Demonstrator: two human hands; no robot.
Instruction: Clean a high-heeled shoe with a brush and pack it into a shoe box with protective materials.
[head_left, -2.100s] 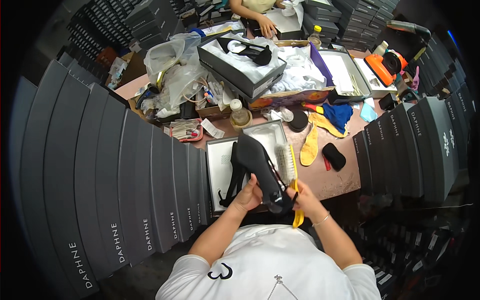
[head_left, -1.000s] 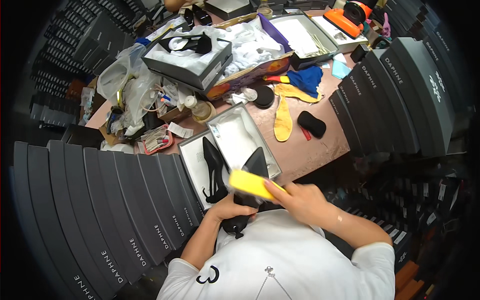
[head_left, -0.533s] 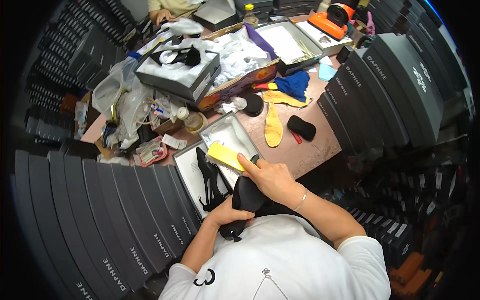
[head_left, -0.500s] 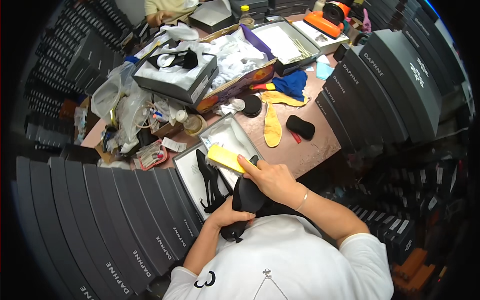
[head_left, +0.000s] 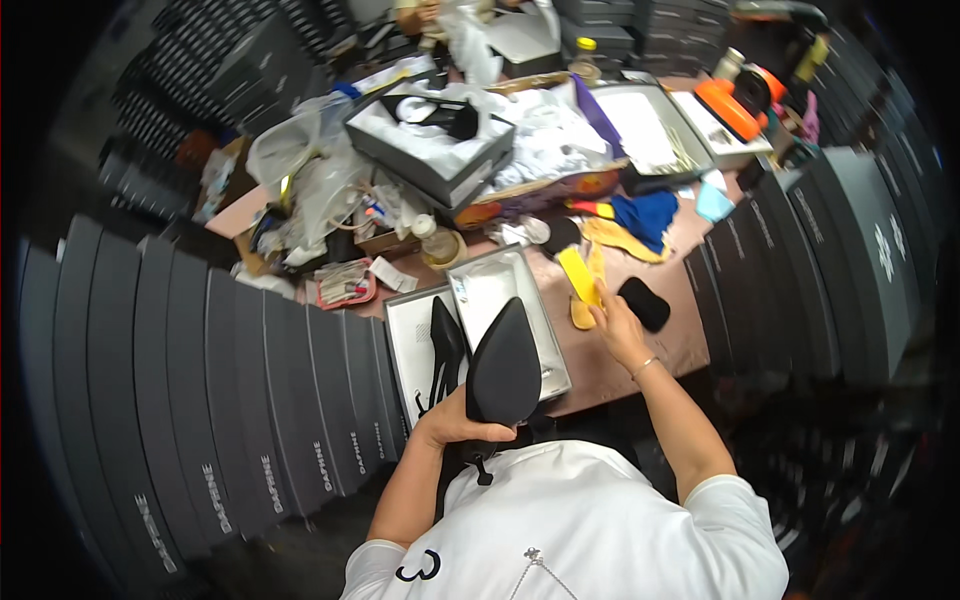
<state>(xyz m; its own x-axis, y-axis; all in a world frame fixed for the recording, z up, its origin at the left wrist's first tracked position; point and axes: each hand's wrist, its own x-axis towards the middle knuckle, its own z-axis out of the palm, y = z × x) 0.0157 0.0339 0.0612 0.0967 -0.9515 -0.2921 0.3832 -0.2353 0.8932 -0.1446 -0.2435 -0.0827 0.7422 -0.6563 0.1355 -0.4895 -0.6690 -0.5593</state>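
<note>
In front of my chest my left hand (head_left: 452, 422) grips a black pointed shoe (head_left: 506, 365), its broad dark sole turned up toward me. A yellow-backed brush (head_left: 577, 275) is in my right hand (head_left: 622, 328), over the table to the right, with its handle end at my fingers. Beneath and beside the brush lie yellow insole-shaped pieces (head_left: 582, 314). Another black heeled shoe (head_left: 447, 345) rests in the left half of an open shoebox (head_left: 556, 366), whose right half holds white paper partly hidden by the held shoe.
Stacked dark shoeboxes rise at the left (head_left: 215, 390) and right (head_left: 850, 240). Close to my right hand sits a black oval pad (head_left: 645, 304). Farther back are a blue cloth (head_left: 643, 220), a box of white tissue (head_left: 560, 130) and an orange device (head_left: 728, 108). Another person's hand shows at the top.
My right hand has carried the brush away from the shoe, forward and right over the table. The shoe in my left hand now shows its sole more fully. The view has shifted.
</note>
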